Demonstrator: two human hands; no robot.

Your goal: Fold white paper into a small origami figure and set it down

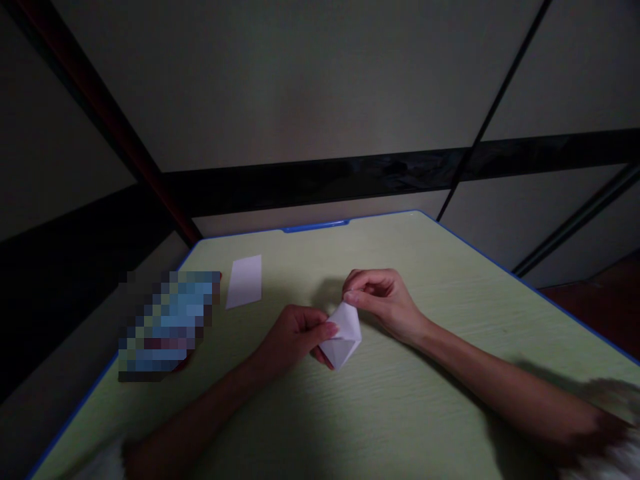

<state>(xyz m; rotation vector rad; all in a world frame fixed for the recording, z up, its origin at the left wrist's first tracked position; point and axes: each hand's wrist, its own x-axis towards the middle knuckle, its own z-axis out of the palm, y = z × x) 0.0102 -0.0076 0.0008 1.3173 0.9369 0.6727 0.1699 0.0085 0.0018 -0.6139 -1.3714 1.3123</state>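
Over a pale green, blue-edged tabletop (pixel 425 413), our left hand (pixel 294 333) grips a folded white paper (pixel 346 325) at its left side between thumb and fingers, while our right hand (pixel 389 301) pinches its top corner, thumb to fingertips. Farther left we see a flat white sheet (pixel 245 281), then a pixelated bluish object (pixel 173 327), and behind, a panelled wall (pixel 310 87) with a black band (pixel 320 181).
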